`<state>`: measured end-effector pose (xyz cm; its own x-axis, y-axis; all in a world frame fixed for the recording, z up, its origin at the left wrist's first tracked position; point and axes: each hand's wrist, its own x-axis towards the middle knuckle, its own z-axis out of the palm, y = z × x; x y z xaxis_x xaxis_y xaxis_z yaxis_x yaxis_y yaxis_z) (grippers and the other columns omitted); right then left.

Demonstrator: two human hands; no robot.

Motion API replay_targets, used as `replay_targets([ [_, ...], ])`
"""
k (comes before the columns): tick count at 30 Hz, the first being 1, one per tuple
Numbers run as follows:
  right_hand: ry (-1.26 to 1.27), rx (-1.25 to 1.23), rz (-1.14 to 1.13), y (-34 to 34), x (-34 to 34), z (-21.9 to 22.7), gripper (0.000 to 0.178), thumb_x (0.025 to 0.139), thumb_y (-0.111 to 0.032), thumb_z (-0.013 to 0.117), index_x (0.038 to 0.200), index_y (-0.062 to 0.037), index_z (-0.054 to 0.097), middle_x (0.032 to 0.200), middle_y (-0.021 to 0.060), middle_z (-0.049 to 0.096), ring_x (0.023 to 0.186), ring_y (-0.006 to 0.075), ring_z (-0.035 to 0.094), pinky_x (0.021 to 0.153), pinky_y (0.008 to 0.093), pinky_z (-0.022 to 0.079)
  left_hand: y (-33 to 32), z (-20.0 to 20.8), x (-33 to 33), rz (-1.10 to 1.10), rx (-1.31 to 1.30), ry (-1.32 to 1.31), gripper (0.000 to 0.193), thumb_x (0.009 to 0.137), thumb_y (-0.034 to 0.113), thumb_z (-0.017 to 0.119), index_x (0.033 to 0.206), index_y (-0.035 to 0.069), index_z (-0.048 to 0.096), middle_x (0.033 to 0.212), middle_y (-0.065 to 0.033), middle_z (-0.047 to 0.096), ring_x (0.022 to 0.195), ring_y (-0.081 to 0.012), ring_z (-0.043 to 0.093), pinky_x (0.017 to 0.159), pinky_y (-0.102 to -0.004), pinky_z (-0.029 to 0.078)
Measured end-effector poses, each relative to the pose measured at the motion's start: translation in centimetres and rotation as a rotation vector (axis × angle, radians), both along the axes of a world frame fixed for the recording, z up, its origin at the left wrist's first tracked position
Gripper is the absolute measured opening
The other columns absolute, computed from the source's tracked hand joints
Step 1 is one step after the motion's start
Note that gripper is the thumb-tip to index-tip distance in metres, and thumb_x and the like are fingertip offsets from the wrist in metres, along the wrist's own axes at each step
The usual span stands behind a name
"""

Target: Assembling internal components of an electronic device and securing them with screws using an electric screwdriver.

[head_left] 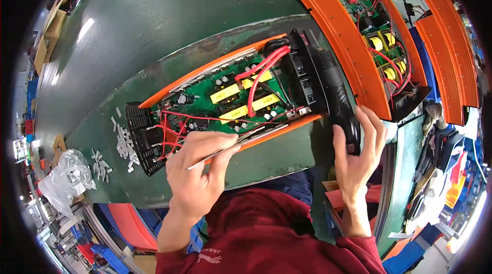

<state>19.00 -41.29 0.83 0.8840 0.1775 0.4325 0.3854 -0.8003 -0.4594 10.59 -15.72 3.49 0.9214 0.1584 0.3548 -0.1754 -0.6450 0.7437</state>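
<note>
My left hand (pixel 197 171) pinches slim metal tweezers (pixel 251 133) between thumb and fingers. Their tips lie over the near orange side of an opened power inverter (pixel 205 82). Inside the inverter are a green circuit board, yellow-taped transformers and red and black wires. A black slotted end plate (pixel 145 143) closes its left end, and a second black panel (pixel 302 74) stands at its right. Beside that panel lies a black electric screwdriver (pixel 335 92), its bit pointing away from me. My right hand (pixel 359 153) grips its near end, thumb on the left and fingers on the right.
Another open orange-sided inverter (pixel 346 43) stands at the right, with orange housing panels (pixel 451 53) beyond it. Small whitish pieces (pixel 124 146) are scattered at the left, near a clear plastic bag (pixel 66 179). The green table's (pixel 261 164) near edge runs in front of me.
</note>
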Motion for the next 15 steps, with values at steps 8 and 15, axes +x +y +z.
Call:
replay_targets([
  [8,0.236,0.009,-0.045,-2.9,-3.8,-1.3,0.063,0.080,-0.009,0.083,0.136,-0.0020,0.056,0.117,0.0228,0.060,0.105,0.0392,0.061,0.091,0.0455,0.050,-0.2,-1.4,1.4,-0.078,0.172,-0.152,0.025,0.085,-0.001,0.078,0.105,0.004,0.063,0.094,-0.0092,0.074,0.076,-0.0245,0.071,0.059,-0.0324,0.054],
  [15,1.353,0.870,-0.155,-6.6,-12.3,0.5,0.058,0.085,-0.030,0.075,0.130,0.0000,0.057,0.084,0.0058,0.070,0.065,0.0096,0.060,0.058,0.0226,0.046,-0.7,-1.3,1.9,-0.104,0.149,-0.067,0.020,0.087,-0.007,0.074,0.101,0.000,0.062,0.095,-0.0140,0.074,0.083,-0.0275,0.071,0.074,-0.0349,0.057],
])
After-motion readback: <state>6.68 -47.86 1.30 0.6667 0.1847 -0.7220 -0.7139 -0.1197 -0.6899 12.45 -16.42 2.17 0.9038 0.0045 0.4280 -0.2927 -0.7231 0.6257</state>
